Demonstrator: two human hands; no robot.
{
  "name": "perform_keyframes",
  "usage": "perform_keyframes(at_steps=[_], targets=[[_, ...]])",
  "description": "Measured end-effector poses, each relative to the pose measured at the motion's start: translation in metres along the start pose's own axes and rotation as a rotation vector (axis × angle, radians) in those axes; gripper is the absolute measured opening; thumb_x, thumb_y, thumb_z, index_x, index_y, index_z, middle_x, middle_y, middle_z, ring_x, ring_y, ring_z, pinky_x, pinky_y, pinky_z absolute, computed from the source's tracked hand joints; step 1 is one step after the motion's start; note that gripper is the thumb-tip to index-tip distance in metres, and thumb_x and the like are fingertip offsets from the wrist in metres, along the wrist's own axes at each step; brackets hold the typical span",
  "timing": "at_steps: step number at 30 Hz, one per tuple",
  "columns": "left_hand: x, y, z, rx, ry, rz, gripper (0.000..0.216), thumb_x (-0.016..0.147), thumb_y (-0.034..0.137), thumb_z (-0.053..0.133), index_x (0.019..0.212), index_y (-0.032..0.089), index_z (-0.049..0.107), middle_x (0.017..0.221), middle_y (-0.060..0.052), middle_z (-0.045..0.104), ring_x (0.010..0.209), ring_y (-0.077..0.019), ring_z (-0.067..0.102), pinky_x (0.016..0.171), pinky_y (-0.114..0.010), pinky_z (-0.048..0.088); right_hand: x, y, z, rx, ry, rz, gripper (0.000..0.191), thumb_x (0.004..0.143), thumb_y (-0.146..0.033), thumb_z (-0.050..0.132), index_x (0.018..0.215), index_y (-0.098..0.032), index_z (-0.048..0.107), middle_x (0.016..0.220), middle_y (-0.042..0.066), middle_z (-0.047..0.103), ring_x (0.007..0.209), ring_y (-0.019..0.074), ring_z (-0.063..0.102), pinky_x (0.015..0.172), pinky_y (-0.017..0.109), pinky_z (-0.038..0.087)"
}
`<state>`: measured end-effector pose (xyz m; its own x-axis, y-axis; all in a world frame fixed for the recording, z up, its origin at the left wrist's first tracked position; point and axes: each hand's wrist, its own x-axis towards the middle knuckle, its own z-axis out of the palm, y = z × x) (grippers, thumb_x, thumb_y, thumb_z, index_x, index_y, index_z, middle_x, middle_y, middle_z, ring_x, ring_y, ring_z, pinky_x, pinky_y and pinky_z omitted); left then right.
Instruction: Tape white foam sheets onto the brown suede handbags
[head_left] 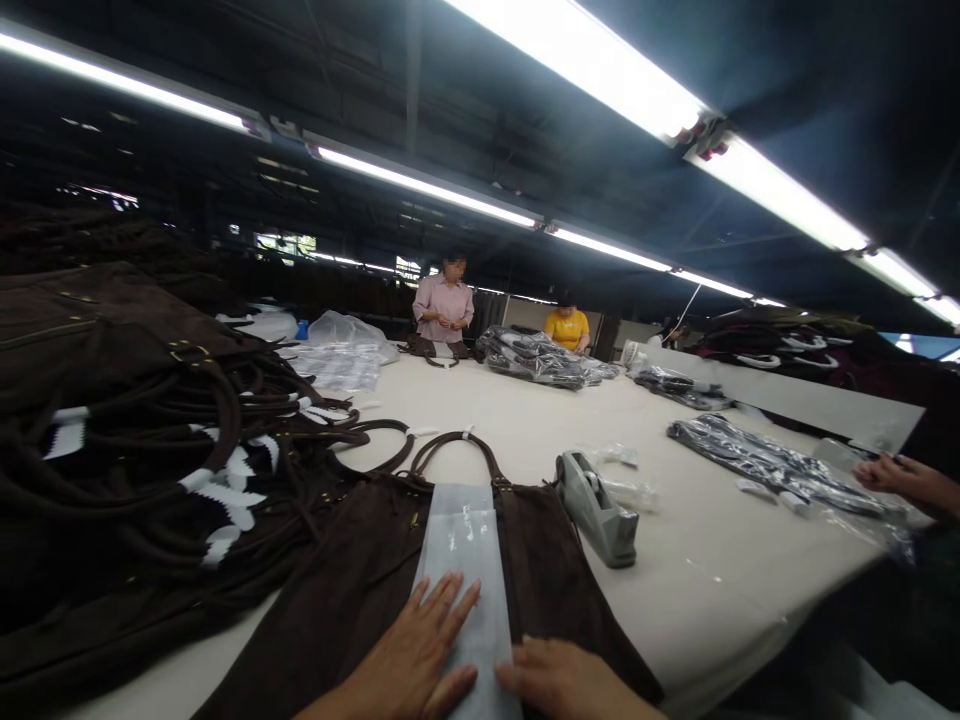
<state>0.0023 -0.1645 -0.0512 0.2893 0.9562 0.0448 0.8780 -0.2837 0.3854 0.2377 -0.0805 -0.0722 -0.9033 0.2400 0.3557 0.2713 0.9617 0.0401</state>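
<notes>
A dark brown handbag [551, 570] lies flat on the table in front of me, its looped handles pointing away. Down its middle runs a strip of translucent white plastic sheet [466, 545]. My left hand [416, 640] rests on the strip's left side, palm down with fingers spread. On the lower right edge of the strip, my right hand [555, 680] touches the plastic with its fingertips; its fingers are somewhat blurred and look stretched out. Just right of the bag stands a grey tape dispenser [598, 510].
Brown handbags [112, 400] with white paper tags are piled high on the left. Clear plastic bags [337, 350] lie beyond them. Plastic-wrapped bags [772, 460] lie on the right, near another person's hand [911, 480]. Two co-workers stand across the cream table [697, 560].
</notes>
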Motion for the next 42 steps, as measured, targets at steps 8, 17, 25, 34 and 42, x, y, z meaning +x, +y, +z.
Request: perform_keyframes(at_steps=[8, 17, 25, 34, 42], targets=[[0.007, -0.019, 0.018, -0.001, 0.018, -0.006, 0.075, 0.09, 0.062, 0.034, 0.149, 0.019, 0.016, 0.154, -0.012, 0.02, 0.142, -0.0305, 0.021, 0.115, -0.055, 0.021, 0.12, 0.007, 0.007, -0.099, 0.021, 0.362, 0.029, 0.088, -0.017, 0.049, 0.112, -0.014, 0.065, 0.122, 0.017, 0.061, 0.125, 0.0287, 0.048, 0.111, 0.045, 0.03], [0.003, -0.011, 0.013, -0.028, 0.082, -0.034, 0.073, 0.089, 0.055, 0.042, 0.147, 0.015, 0.025, 0.151, -0.013, 0.03, 0.14, -0.0294, 0.029, 0.115, -0.05, 0.025, 0.13, 0.022, -0.001, 0.127, -0.071, 0.207, 0.051, 0.088, -0.012, 0.043, 0.138, -0.017, 0.047, 0.141, 0.009, 0.051, 0.133, 0.0198, 0.042, 0.112, 0.033, 0.033], [0.002, -0.014, 0.022, -0.031, 0.203, -0.019, 0.069, 0.087, 0.042, 0.05, 0.148, 0.021, 0.026, 0.148, -0.009, 0.04, 0.136, -0.025, 0.04, 0.113, -0.043, 0.032, 0.128, 0.047, 0.048, 0.124, -0.159, 0.095, 0.057, 0.092, -0.017, 0.039, 0.147, -0.009, 0.028, 0.144, 0.012, 0.046, 0.136, 0.0167, 0.039, 0.117, 0.033, 0.024], [0.004, -0.02, 0.032, -0.006, 0.241, -0.037, 0.065, 0.091, 0.043, 0.041, 0.149, 0.02, 0.024, 0.148, -0.011, 0.04, 0.137, -0.0305, 0.036, 0.11, -0.052, 0.035, 0.167, 0.056, 0.053, 0.019, -0.232, 0.261, 0.053, 0.099, -0.033, 0.031, 0.147, -0.011, 0.028, 0.147, 0.013, 0.042, 0.142, 0.0193, 0.026, 0.117, 0.053, 0.008], [-0.005, -0.002, 0.011, -0.045, 0.185, -0.091, 0.066, 0.09, 0.04, 0.042, 0.15, 0.019, 0.022, 0.151, -0.008, 0.036, 0.139, -0.0262, 0.033, 0.113, -0.049, 0.029, 0.155, 0.087, -0.012, 0.294, 0.264, 0.647, 0.045, 0.097, -0.027, 0.032, 0.139, -0.016, 0.045, 0.14, 0.01, 0.051, 0.133, 0.0182, 0.043, 0.113, 0.041, 0.029]])
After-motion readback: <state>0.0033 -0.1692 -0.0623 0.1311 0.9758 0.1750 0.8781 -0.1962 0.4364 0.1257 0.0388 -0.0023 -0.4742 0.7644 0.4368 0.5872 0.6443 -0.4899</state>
